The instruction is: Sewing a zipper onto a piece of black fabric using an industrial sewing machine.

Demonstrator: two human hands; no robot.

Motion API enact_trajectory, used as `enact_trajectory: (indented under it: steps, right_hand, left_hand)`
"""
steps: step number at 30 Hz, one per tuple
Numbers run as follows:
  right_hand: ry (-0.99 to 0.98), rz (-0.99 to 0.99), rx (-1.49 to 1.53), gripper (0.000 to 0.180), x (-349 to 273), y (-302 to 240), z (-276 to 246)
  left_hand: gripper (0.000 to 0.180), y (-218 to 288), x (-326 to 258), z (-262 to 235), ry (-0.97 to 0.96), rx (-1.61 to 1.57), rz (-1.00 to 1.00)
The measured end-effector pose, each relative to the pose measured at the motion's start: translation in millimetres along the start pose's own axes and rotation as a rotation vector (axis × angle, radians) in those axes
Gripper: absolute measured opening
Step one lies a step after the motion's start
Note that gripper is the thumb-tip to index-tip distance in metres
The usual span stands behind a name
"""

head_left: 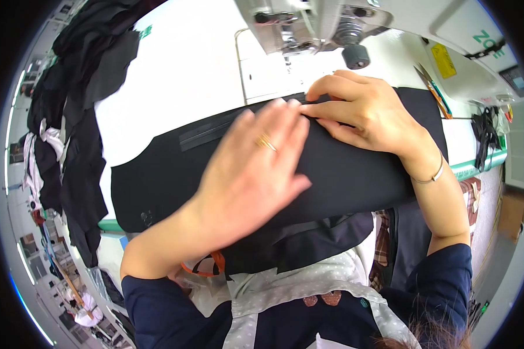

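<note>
Both hands on a black fabric panel, at a sewing machine. Left hand spread flat, palm down, fingers together-ish, pressing the panel onto the table; thin ring on one finger. Right hand just past the left fingertips, fingers curled, tips pinching or pushing the panel's far edge; exact grip unclear since the fingertips hide the fold. Thin bracelet on the right wrist.

Step, as I read it: lining up the edge ahead of stitching, with the left hand holding flat and the right setting the seam. Machine head sits right beyond the right hand, its dark knob just above the knuckles. Needle area too bright to make out. Next move likely needs the edge kept straight and the fingertips kept off the needle line, with the left hand steadying so the cloth doesn't skew.

Panel: matte, smooth, dense woven look, curved cut on the side left of the left hand, a straight stitched strip near the far edge, a small pale mark near the near-left corner. It drapes over the table's near edge toward the lap.

Left of the left hand: a heap of dark garments, soft and crumpled. Right of the right hand: scissors lying on the table, well apart from the hands.
</note>
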State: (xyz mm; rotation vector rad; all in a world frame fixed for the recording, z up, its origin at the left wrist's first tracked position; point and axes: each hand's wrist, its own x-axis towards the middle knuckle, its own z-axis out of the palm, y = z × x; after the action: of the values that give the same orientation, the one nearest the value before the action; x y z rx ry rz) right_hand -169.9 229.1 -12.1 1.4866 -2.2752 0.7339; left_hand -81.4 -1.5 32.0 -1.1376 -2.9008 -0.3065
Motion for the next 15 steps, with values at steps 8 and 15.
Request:
enact_trajectory:
  steps: [8, 15]
  right_hand:
    - [-0.031, 0.069, 0.019, 0.019, 2.3, -6.4, -3.6]
    - [-0.007, 0.046, 0.019, 0.016, 2.3, -4.8, -1.2]
  left_hand:
    - [0.091, 10.6, -7.4, 25.4, 0.030, -0.022, -0.116]
    - [0.086, 1.7, -2.6, 29.7, 0.038, 0.006, -0.107]
